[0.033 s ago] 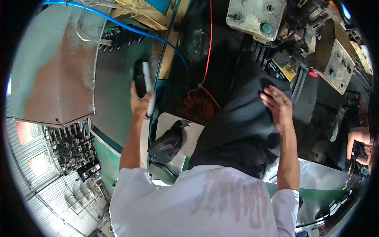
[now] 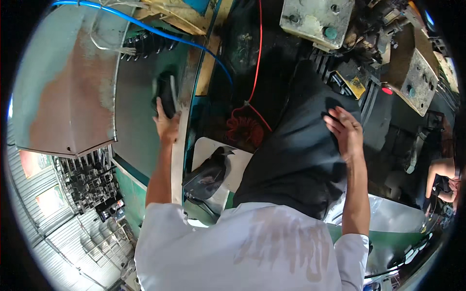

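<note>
My left hand [image 2: 166, 127] reaches over the dark green surface at the left. Between its thumb and fingers is the near end of a black shoe-shaped piece [image 2: 167, 94] with a pale strip along one edge. The far part of this piece is dark and a little blurred. My right hand [image 2: 347, 133] hovers above my right thigh, in black trousers, its fingers loosely bent and partly apart, with nothing in it. Between my left forearm and my lap, a dark grey, folded-looking piece [image 2: 209, 173] lies on a white board [image 2: 200, 150].
A pale rail [image 2: 178, 167] edges the green surface [image 2: 138, 104], with a metal hood [image 2: 73, 97] left of it. Blue [image 2: 165, 36] and red [image 2: 257, 53] hoses run ahead. Control boxes [image 2: 318, 22] and machinery stand at the right. Another person's arm [image 2: 439, 169] shows far right.
My left hand has shifted slightly left, off the pale rail. The black piece has moved left and turned, so its pale edge shows less. My right hand has barely moved.
</note>
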Available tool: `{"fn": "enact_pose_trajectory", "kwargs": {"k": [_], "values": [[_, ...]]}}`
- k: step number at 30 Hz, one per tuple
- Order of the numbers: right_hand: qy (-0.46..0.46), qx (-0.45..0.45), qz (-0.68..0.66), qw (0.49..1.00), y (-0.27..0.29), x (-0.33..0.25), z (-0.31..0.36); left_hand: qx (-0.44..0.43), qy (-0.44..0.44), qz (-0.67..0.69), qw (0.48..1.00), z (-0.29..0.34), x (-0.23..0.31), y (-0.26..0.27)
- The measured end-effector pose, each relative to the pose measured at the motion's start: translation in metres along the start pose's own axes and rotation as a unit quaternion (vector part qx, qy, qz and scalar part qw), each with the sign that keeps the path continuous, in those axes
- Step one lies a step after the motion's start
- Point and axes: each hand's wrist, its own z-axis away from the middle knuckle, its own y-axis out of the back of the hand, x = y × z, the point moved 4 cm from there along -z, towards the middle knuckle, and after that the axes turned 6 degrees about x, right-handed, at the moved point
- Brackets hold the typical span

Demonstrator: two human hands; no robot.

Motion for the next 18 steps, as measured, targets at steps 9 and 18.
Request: {"fn": "enact_pose_trajectory", "kwargs": {"k": [9,18], "values": [[0.023,0.079,0.046,0.996,0.043,-0.013,0.005,-0.028,-0.11,-0.233,0.966,-0.126,-0.123,-0.056],[0.066,0.259,0.196,0.944,0.261,-0.013,0.094,-0.124,0.063,-0.3,0.944,-0.219,-0.152,-0.028]]}}
